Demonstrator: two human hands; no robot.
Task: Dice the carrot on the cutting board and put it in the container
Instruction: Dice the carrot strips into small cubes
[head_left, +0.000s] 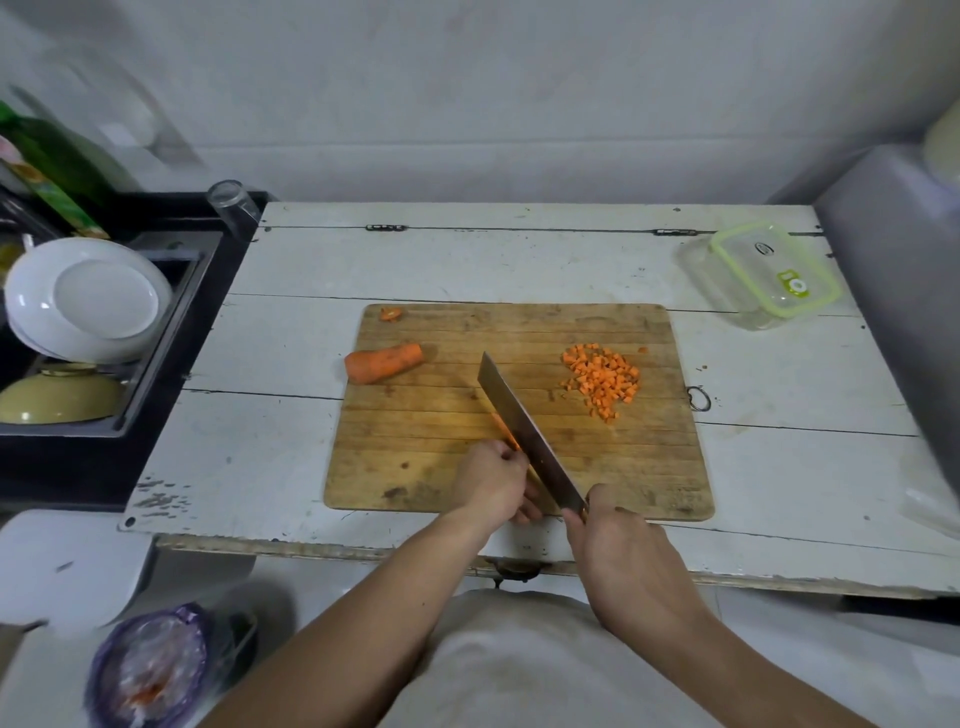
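Dicing is midway. The right hand (623, 551) grips the cleaver (524, 436) handle, blade angled across the cutting board (441, 483) near the surface's front edge; the left hand (493, 480) curls over carrot strips (506, 431) against the blade. Next, I judge, come crosswise cuts. A diced pile (602, 382) lies toward the board's right edge, a carrot half (382, 362) at its left. The container (761, 275), far-right corner, looks empty.

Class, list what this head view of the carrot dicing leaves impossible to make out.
- Carrot piece being cut: mostly hidden behind the knife and left hand.
- Knife handle: covered by the right hand.
- Container: too clear and far to see whether it holds anything.
- Bag contents, lower left: blurred.
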